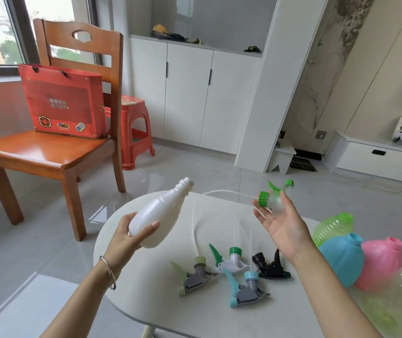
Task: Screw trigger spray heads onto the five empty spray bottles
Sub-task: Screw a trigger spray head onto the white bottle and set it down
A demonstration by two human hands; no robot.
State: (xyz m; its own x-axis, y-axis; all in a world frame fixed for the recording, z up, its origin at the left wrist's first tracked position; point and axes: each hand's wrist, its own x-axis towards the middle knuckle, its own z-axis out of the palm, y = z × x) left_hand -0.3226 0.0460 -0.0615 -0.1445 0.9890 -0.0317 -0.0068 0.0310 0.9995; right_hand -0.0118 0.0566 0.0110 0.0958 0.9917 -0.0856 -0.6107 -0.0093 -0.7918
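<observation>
My left hand (pixel 131 236) grips a white spray bottle (pixel 157 215) by its body, tilted so its open threaded neck points up and right. My right hand (pixel 285 225) holds a clear trigger head with a green collar (pixel 272 197) between thumb and fingers, palm up; its long dip tube reaches left toward the bottle's neck without entering it. Several other trigger heads lie on the white table (pixel 146 284): a pale green and grey one (pixel 192 276), a green and white one (pixel 229 259), a black one (pixel 270 267), a teal and grey one (pixel 246 289).
Green (pixel 333 226), blue (pixel 344 257), pink (pixel 380 262) and pale yellow-green (pixel 400 301) bottles lie bunched at the table's right edge. A wooden chair (pixel 48 150) with a red gift bag (pixel 65 101) stands at the left, a red stool (pixel 135 130) behind it.
</observation>
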